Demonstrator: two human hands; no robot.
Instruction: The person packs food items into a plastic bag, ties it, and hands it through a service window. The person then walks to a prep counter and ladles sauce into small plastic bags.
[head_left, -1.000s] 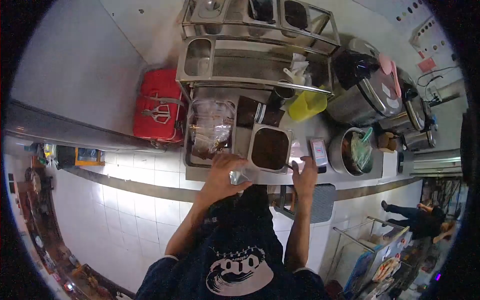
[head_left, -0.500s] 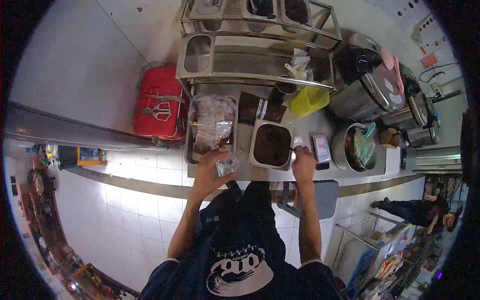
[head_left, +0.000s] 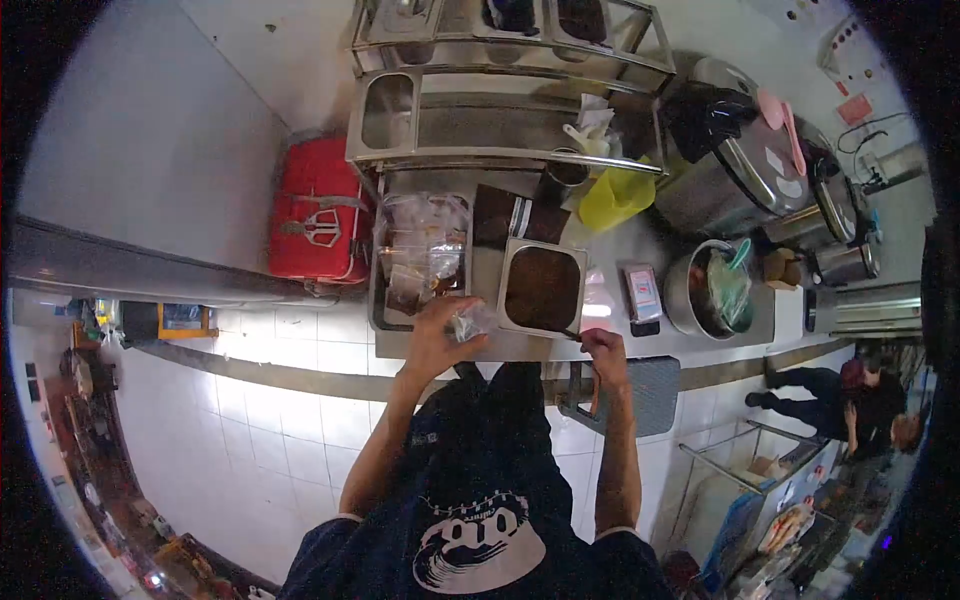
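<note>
A small clear plastic bag (head_left: 474, 321) is held by my left hand (head_left: 436, 338), thumb and fingers curled around it at the counter's front edge. My right hand (head_left: 606, 358) is closed in a pinch at the front right corner of a square steel pan (head_left: 513, 325). Something thin and dark seems to stick out of that pinch, too small to name. Dark brown contents (head_left: 543, 288) fill much of the pan. Behind my left hand, a tray (head_left: 378, 310) holds several filled clear packets (head_left: 428, 240).
A red box (head_left: 310, 250) with tongs stands left. Behind are a steel rack (head_left: 480, 160), a yellow jug (head_left: 612, 200) and a brown packet (head_left: 490, 215). To the right are a small box (head_left: 643, 293), a steel pot (head_left: 683, 315) and large cookers (head_left: 765, 180). A person (head_left: 870, 410) stands far right.
My right hand has come back toward me, from the pan's right side to its front right corner. My left hand has shifted slightly right with the plastic bag.
</note>
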